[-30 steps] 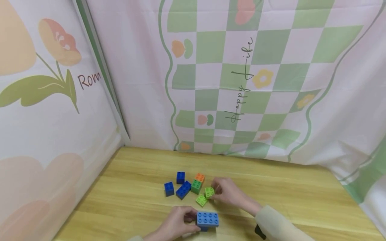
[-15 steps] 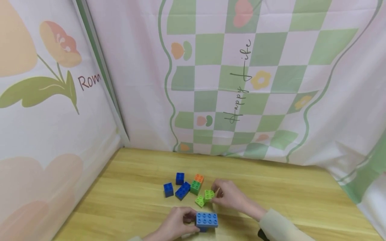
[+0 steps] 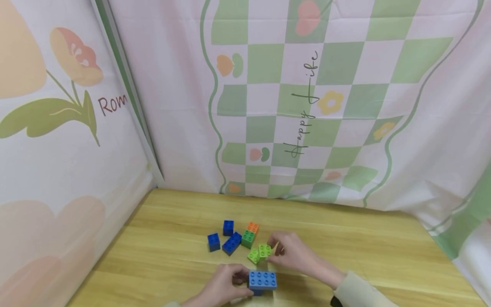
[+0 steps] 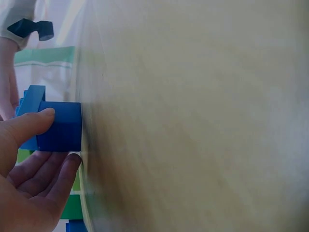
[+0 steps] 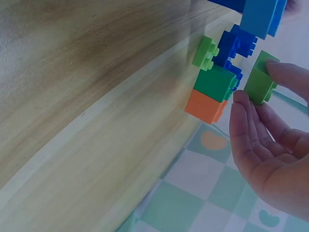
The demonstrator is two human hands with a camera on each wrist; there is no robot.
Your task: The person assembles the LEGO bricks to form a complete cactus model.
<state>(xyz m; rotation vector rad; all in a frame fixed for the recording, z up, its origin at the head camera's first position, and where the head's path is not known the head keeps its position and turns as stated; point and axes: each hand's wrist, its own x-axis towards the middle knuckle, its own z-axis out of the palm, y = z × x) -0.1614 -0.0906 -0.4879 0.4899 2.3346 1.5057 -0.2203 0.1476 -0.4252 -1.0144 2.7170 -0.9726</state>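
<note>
My left hand [image 3: 225, 282] grips a stack of toy building bricks from its left side. On top of the stack is a light blue eight-stud brick [image 3: 262, 280], and below it a darker blue brick [image 4: 60, 126] sits close to the table. Between thumb and fingers, my right hand [image 3: 294, 254] pinches a lime green four-stud brick [image 5: 259, 83], raised off the tabletop in the right wrist view. A second lime green brick [image 3: 253, 256] lies on the table just left of it, partly overlapped by the held one in the head view.
Beyond my hands, a green brick [image 3: 248, 239] adjoins an orange brick [image 3: 252, 227]. Left of these lie a long dark blue brick [image 3: 232, 243] and two small dark blue bricks [image 3: 228, 227]. A checked curtain [image 3: 299, 102] closes off the wooden table [image 3: 368, 243] behind.
My right hand has come slightly nearer my body with the lime green brick, which has turned a little. My left hand stays in place on the blue stack.
</note>
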